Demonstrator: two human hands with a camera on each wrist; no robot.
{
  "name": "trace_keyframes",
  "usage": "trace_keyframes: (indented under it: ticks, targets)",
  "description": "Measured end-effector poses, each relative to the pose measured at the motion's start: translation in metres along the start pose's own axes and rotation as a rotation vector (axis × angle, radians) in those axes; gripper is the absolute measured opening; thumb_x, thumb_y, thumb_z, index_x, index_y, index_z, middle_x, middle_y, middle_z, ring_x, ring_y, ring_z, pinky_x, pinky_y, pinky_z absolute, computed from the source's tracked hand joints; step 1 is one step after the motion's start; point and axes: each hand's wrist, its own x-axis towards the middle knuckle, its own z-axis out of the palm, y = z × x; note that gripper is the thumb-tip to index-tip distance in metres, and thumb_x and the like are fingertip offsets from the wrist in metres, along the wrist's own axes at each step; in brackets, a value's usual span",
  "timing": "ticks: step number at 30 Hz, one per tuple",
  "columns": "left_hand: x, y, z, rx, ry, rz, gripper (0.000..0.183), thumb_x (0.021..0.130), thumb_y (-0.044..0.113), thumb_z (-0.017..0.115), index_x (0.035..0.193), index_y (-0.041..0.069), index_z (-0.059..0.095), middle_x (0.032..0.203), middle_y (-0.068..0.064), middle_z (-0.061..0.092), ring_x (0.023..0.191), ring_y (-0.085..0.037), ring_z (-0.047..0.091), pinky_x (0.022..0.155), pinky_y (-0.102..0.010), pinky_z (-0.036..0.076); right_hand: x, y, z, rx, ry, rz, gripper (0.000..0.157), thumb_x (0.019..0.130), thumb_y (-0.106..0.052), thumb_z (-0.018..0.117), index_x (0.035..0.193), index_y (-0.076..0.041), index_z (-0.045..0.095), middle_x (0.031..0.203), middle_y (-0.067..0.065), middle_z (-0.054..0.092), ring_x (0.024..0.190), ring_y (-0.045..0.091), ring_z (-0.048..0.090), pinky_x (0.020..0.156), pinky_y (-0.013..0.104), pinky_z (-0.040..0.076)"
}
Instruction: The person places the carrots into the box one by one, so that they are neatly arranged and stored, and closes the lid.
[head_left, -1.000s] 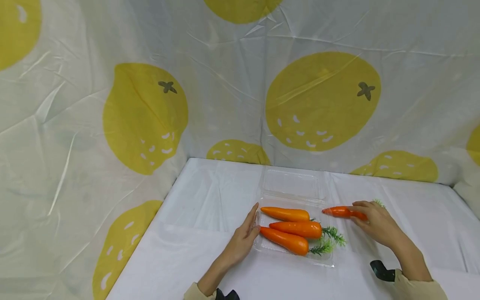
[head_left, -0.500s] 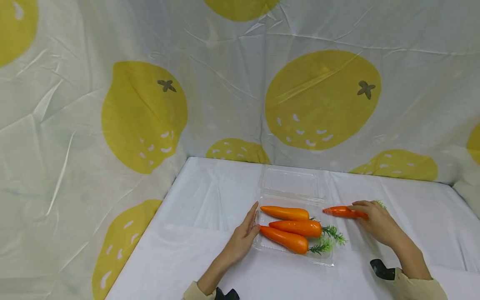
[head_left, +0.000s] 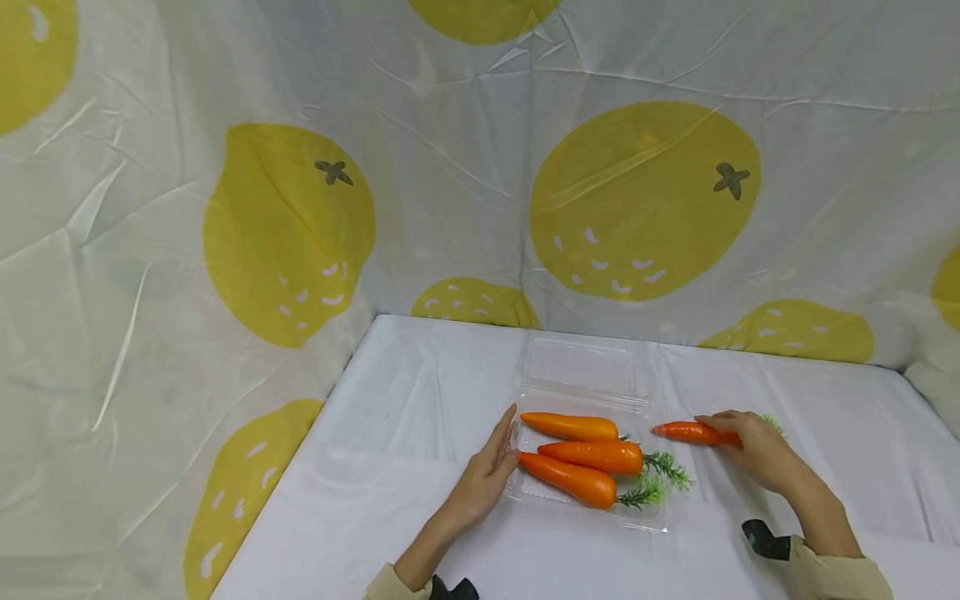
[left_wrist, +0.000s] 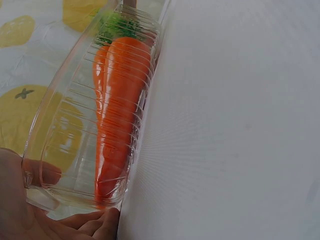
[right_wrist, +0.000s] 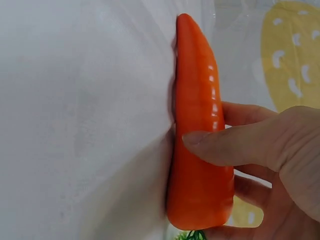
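Observation:
A clear plastic clamshell box [head_left: 630, 523] lies with its lid [head_left: 579, 365] folded back in the head view. Three carrots lie in it: the far carrot [head_left: 570, 427], the middle carrot [head_left: 596, 456] and the near carrot [head_left: 570, 481]. Leafy green tops [head_left: 670, 472] stick out at the right side. My left hand [head_left: 480, 483] rests against the box's left end, thumb and fingers spread along the wall. To the right of the box, my right hand [head_left: 757, 450] grips another carrot [right_wrist: 197, 110] lying on the cloth, its thumb across the body. Most of its green top is hidden.
White cloth [head_left: 420, 417] covers the table. A pale curtain with a yellow lemon print [head_left: 645, 200] hangs along the back and left side. Black wrist mounts [head_left: 765, 540] sit near both sleeves.
My right hand and its carrot have shifted slightly right and nearer, widening the gap to the box. My left hand, the box and the three carrots stay in place.

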Motion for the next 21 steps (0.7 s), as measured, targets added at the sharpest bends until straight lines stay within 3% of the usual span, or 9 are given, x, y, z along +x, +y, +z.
trace_keyframes:
  ticks: [21]
  targets:
    - [-0.0008, 0.0000, -0.0001, 0.002, 0.001, 0.006, 0.064, 0.111, 0.016, 0.043, 0.168, 0.020, 0.014, 0.173, -0.006, 0.016, 0.159, -0.031, 0.023, 0.126, -0.050, 0.025, -0.0030, 0.0075, -0.0071, 0.043, -0.041, 0.045, 0.042, 0.084, 0.003, 0.078, 0.125, 0.000, 0.073, 0.121, 0.031, 0.070, 0.115, 0.057, 0.060, 0.095, 0.075, 0.048]
